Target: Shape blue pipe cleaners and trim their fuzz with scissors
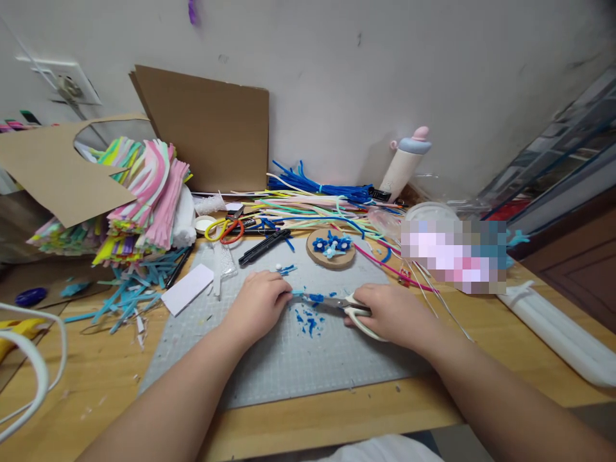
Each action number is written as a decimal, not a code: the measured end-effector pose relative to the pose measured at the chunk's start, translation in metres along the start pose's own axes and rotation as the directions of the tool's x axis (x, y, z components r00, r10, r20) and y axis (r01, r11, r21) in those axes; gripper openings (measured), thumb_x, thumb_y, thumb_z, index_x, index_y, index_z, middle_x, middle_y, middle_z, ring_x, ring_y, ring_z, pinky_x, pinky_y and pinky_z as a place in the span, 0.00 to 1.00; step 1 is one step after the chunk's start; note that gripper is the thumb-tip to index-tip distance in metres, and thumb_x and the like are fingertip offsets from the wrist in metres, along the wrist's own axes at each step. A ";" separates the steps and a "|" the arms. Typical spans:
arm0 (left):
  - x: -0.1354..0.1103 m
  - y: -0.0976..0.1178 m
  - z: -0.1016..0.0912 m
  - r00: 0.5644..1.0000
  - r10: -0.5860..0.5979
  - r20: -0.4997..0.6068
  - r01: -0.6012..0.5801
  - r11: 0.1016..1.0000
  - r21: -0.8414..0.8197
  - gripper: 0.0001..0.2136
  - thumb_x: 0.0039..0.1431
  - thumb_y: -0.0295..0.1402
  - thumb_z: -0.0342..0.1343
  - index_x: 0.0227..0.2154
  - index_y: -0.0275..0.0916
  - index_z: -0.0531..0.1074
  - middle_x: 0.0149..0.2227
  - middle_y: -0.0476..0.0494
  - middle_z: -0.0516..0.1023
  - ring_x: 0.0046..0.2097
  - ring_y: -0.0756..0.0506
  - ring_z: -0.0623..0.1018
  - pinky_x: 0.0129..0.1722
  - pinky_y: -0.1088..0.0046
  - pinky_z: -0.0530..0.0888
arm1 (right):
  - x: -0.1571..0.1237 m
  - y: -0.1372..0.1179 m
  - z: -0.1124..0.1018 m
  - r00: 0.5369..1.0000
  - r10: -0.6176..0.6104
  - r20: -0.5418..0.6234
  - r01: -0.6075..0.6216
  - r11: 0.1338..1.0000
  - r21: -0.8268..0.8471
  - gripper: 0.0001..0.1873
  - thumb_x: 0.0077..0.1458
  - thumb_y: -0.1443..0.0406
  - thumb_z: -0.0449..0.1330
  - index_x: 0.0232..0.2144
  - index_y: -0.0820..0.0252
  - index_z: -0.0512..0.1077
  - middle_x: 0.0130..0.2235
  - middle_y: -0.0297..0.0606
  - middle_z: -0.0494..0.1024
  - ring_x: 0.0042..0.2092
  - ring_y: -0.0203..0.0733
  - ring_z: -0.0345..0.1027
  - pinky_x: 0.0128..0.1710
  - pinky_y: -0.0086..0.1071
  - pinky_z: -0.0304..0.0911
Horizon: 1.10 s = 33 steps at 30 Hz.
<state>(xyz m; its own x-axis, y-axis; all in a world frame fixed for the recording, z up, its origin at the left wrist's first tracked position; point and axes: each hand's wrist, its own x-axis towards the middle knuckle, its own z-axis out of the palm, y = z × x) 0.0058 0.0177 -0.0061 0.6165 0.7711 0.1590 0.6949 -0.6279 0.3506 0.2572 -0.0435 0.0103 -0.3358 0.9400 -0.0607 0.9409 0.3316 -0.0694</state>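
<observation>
The wooden table (337,407) carries most of what I can see, with a grey cutting mat (269,375) lying across its middle. Behind it, a brown cardboard sheet (206,135) leans against the wall, and left of that a pastel bundle of fuzzy strips (149,192) bulges out. Over the mat work two bare hands: the left hand (260,305) has thumb and fingertips pinched together on a slim light-blue piece (298,293), while the right hand (394,312) is wrapped around the pale handles of the scissors (349,308), whose blades point left, towards those fingertips. Just beyond sits a round disc (332,262) bearing blue flower shapes (332,244). Right at the blades is a dark-blue fuzzy bit (316,298), and small blue snippets (308,325) lie scattered just below, nearer the person.
</observation>
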 end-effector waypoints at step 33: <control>0.000 0.006 -0.005 0.991 -0.135 0.008 0.134 0.990 0.035 0.07 0.53 0.30 0.49 0.27 0.40 0.73 0.30 0.43 0.77 0.35 0.43 0.74 0.37 0.66 0.65 | -0.003 -0.009 -0.006 0.979 0.197 0.051 -0.193 0.979 -0.068 0.17 0.51 0.51 0.56 0.24 0.56 0.72 0.30 0.39 0.78 0.30 0.43 0.69 0.23 0.32 0.40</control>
<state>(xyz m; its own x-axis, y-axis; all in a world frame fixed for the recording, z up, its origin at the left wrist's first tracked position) 0.0081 0.0142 0.0002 0.5205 0.8477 0.1027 0.7839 -0.5221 0.3360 0.2496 -0.0492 0.0167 -0.1459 0.9815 -0.1241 0.9888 0.1485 0.0120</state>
